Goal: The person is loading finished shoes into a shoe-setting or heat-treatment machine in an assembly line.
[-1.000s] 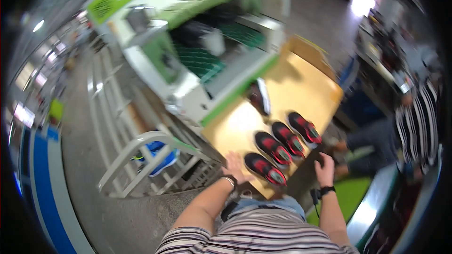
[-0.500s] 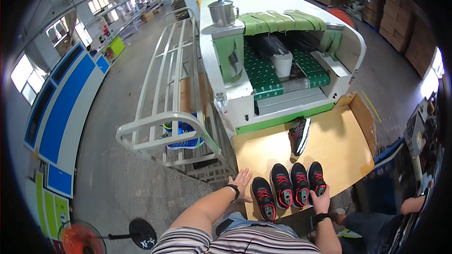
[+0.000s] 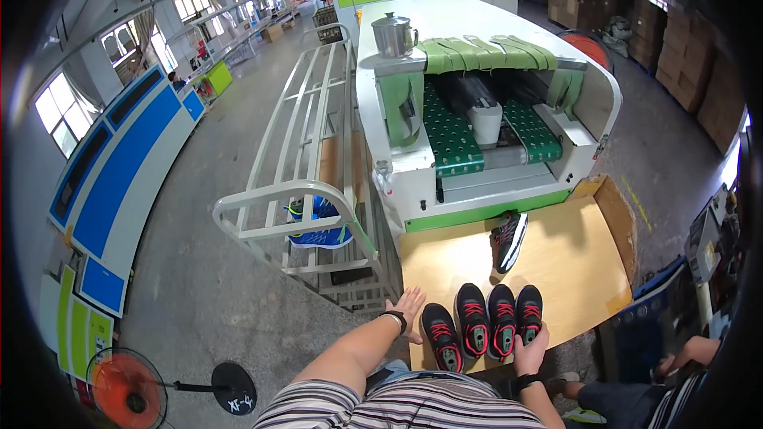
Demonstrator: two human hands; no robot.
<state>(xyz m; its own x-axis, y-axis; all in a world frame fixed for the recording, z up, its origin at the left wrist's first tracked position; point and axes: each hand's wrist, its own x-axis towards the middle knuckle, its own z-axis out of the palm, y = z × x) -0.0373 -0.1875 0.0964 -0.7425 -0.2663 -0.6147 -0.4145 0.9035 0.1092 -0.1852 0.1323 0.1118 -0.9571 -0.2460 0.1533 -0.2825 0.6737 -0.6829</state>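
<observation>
Several black shoes with red laces stand in a row at the near edge of a wooden table [image 3: 572,270]. My left hand [image 3: 409,307] lies open with fingers spread at the table's left corner, just left of the leftmost shoe [image 3: 441,335]. My right hand [image 3: 531,351] is against the heel of the rightmost shoe [image 3: 529,311]; whether it grips the heel is unclear. One more black shoe [image 3: 509,240] lies alone farther back, by the outlet of a white and green conveyor machine [image 3: 477,143].
A metal kettle [image 3: 393,33] sits on the machine. A white metal rack [image 3: 294,199] with blue shoes [image 3: 318,221] stands to the left. An orange fan [image 3: 127,393] is at lower left. Another person's arm [image 3: 687,353] shows at lower right.
My head has turned, so the table and machine now sit straight ahead. Both hands stay at the table's near edge; the right hand now touches the rightmost shoe's heel.
</observation>
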